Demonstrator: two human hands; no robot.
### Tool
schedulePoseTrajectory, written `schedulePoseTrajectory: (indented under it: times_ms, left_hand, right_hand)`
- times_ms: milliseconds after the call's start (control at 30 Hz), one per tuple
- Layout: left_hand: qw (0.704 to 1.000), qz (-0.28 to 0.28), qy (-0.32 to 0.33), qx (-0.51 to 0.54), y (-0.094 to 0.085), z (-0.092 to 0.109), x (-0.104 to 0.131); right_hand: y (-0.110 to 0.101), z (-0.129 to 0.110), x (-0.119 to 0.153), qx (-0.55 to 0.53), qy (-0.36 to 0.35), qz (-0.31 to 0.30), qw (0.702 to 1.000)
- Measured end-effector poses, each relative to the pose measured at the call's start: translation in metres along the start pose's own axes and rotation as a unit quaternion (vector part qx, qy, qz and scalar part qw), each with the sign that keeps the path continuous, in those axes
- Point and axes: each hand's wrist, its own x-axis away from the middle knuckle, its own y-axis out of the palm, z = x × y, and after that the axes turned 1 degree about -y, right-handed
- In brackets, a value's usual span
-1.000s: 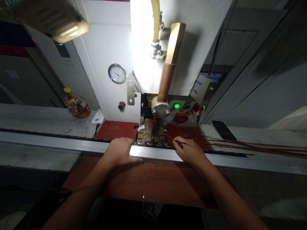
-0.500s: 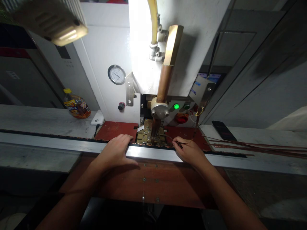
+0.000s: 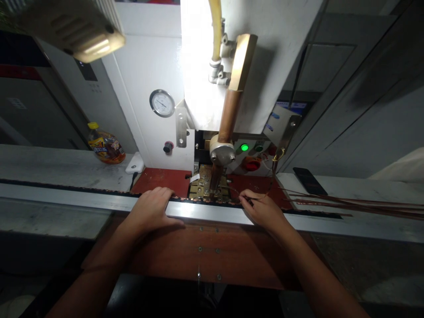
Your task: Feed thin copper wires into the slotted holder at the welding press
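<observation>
A long aluminium bar (image 3: 195, 210) runs across the bench, with a black strip carrying small copper pieces (image 3: 179, 200) along its far edge. My left hand (image 3: 150, 210) lies over the bar left of the machine's head, fingers on the far side and thumb on the near side, gripping it. At the right, my right hand (image 3: 260, 206) pinches a thin copper strip (image 3: 253, 198) just above the bar. Between the hands, a copper electrode (image 3: 216, 176) comes down at a brass fixture (image 3: 200, 190). The electrode's tip is too small to make out clearly.
Loose copper strips (image 3: 347, 205) lie on the right bench beside a black phone (image 3: 309, 180). A bottle (image 3: 106, 145) and a white box (image 3: 134, 163) stand at the left. The machine has a pressure gauge (image 3: 162, 103), a lit green button (image 3: 244, 147) and a red knob (image 3: 251, 164).
My left hand has slid a little to the left along the bar. My right hand keeps its pinch on the copper strip in nearly the same place.
</observation>
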Motion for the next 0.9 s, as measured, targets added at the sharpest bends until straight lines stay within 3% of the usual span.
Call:
schedulePoseTrajectory:
  times_ms: [533,900]
  left_hand:
    - [0.999,-0.022,-0.009,-0.022,-0.001,0.0,-0.001]
    - [0.999,-0.023,-0.009,-0.027,0.0,-0.001,-0.002]
  right_hand:
    - [-0.01,-0.002,-0.006,-0.043,0.011,-0.013,0.999]
    - [-0.012,-0.017,-0.021,-0.003,0.013,0.003,1.0]
